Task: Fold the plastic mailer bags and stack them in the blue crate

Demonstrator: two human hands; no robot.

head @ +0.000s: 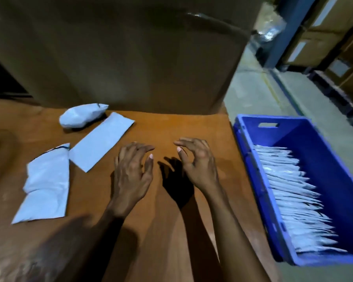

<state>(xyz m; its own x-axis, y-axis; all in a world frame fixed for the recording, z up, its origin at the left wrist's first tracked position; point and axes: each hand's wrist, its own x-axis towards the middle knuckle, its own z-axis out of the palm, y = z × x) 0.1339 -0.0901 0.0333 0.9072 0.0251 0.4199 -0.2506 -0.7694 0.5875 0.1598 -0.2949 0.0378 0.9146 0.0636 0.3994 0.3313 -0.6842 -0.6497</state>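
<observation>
Brown tabletop (pixel 171 127) is seen beneath both hands, which are held side by side above it. The fingers of the left hand (pixel 130 176) and the right hand (pixel 198 163) are kept apart and loosely curved, with nothing gripped. Three pale plastic mailer bags are laid on the table to the left: a flat folded mailer (pixel 101 143) near the left hand, a crumpled mailer (pixel 47 186) touching its near corner, and a bunched mailer (pixel 82 116) against a large cardboard box (pixel 120 58). A blue crate (pixel 293 129) is placed just beside the table's right edge, and a row of folded mailers (pixel 293 200) is stacked inside it.
</observation>
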